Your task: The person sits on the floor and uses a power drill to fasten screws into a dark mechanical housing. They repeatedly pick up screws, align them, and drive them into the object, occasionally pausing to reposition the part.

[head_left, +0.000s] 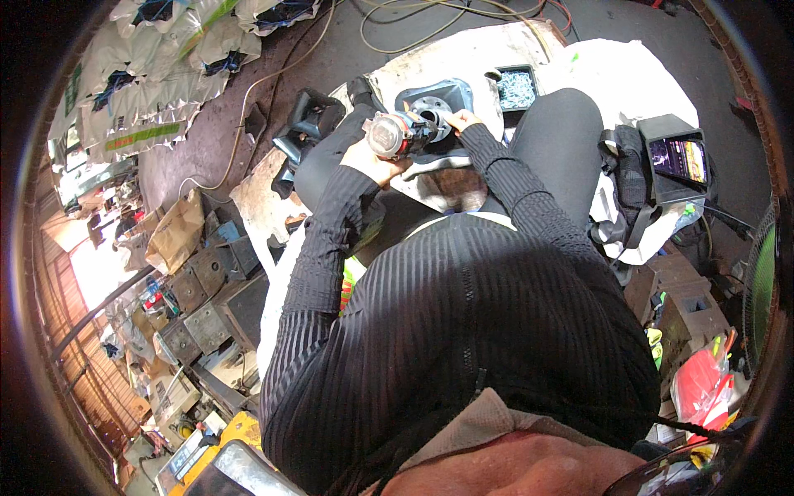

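Observation:
My left hand (374, 164) is wrapped round a handheld power tool with a round silver end (386, 135) and a red and dark body. The tool's far end reaches toward a grey round part with holes (432, 107), which sits against a grey-blue plastic shell (460, 89) between my knees. At the right side of that part is my right hand (465, 118), thumb and fingers pinched together. Whatever they pinch is too small to make out. Beyond it, a black tray (518, 88) holds many small pale-blue pieces that look like screws.
White sheeting (637, 70) lies under the work. Dark moulded parts (313, 116) rest by my left leg. A dark box holds a lit phone (678, 159) at right, near a fan (762, 289). Metal blocks (207, 326), filled white bags (149, 83) and cables (413, 41) lie around.

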Available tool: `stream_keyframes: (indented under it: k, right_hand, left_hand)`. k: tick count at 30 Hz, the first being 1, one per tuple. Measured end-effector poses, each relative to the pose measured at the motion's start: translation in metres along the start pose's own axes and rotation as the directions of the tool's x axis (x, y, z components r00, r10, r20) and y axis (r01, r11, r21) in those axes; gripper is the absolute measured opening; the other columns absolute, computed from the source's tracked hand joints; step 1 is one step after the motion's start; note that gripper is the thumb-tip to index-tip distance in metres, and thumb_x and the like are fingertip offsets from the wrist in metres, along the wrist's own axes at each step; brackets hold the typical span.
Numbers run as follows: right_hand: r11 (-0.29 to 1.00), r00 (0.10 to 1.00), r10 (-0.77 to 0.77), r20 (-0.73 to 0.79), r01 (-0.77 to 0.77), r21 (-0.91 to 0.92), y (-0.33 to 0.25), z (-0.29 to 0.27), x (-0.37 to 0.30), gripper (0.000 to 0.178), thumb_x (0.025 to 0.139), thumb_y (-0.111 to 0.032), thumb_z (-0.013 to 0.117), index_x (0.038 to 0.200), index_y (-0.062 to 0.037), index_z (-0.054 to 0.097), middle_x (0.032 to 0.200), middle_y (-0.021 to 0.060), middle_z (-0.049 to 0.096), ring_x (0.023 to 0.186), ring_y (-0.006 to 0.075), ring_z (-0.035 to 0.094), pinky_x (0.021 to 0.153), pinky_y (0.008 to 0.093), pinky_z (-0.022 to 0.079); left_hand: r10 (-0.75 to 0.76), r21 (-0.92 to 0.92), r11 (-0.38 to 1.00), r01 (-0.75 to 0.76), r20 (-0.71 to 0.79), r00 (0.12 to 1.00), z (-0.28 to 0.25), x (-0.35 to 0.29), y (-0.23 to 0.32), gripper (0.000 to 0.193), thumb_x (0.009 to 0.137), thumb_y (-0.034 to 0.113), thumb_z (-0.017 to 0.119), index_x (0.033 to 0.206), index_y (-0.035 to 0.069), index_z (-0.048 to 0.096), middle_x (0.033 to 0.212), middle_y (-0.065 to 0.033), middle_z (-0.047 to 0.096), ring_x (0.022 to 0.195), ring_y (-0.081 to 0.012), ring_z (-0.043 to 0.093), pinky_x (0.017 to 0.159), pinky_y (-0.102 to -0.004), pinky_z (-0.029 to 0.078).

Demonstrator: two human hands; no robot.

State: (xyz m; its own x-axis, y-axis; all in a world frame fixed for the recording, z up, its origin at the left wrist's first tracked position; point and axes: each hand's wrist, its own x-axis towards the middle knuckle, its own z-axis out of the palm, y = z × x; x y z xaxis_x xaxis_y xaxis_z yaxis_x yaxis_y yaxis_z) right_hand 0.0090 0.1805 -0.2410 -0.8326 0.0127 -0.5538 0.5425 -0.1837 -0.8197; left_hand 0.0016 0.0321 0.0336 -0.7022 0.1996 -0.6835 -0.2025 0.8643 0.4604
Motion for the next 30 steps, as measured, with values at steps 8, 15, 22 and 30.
stream_keyframes:
  k: [8, 15, 22, 30]
  right_hand:
    - [0.995, 0.999, 0.043, 0.026, -0.040, -0.096, -0.001, 0.000, 0.003, 0.036, 0.071, -0.043, 0.065, 0.071, -0.0080, 0.055, 0.058, 0.0005, 0.049, 0.051, 0.0089, 0.043, 0.048, 0.0239, 0.037]
    - [0.999, 1.000, 0.001, 0.022, 0.000, -0.045, -0.014, -0.002, -0.009, 0.034, 0.072, -0.041, 0.066, 0.069, -0.0081, 0.056, 0.056, -0.0008, 0.047, 0.051, 0.0075, 0.041, 0.047, 0.0227, 0.034]
    - [1.000, 1.000, 0.006, -0.003, -0.006, -0.012, -0.009, 0.001, -0.004, 0.036, 0.071, -0.041, 0.068, 0.067, -0.0074, 0.058, 0.058, -0.0007, 0.048, 0.053, 0.0079, 0.042, 0.050, 0.0221, 0.035]
    - [0.994, 0.999, -0.022, -0.040, 0.018, -0.104, -0.017, 0.001, -0.015, 0.033, 0.075, -0.040, 0.064, 0.069, -0.0093, 0.054, 0.054, -0.0018, 0.044, 0.046, 0.0075, 0.038, 0.043, 0.0234, 0.031]
  left_hand:
    - [0.131, 0.286, 0.949, -0.129, 0.014, 0.991, -0.008, 0.021, -0.002, 0.051, 0.068, 0.032, 0.065, 0.112, 0.010, 0.053, 0.090, -0.0133, 0.062, 0.076, -0.0222, 0.062, 0.070, -0.0311, 0.049]
    - [0.015, 0.305, 0.949, -0.076, 0.198, 0.980, -0.027, 0.043, 0.030, 0.050, 0.066, 0.025, 0.070, 0.111, 0.010, 0.055, 0.091, -0.0084, 0.063, 0.076, -0.0179, 0.059, 0.068, -0.0283, 0.048]
    - [-0.184, 0.433, 0.899, 0.055, 0.261, 0.948, -0.025, 0.056, 0.046, 0.042, 0.071, 0.024, 0.065, 0.109, 0.010, 0.055, 0.088, -0.0102, 0.062, 0.060, -0.0156, 0.060, 0.055, -0.0279, 0.050]
    - [0.051, 0.485, 0.865, -0.126, 0.166, 0.985, -0.008, 0.049, 0.020, 0.045, 0.064, 0.029, 0.062, 0.105, 0.011, 0.057, 0.096, -0.0131, 0.061, 0.092, -0.0277, 0.057, 0.080, -0.0311, 0.045]
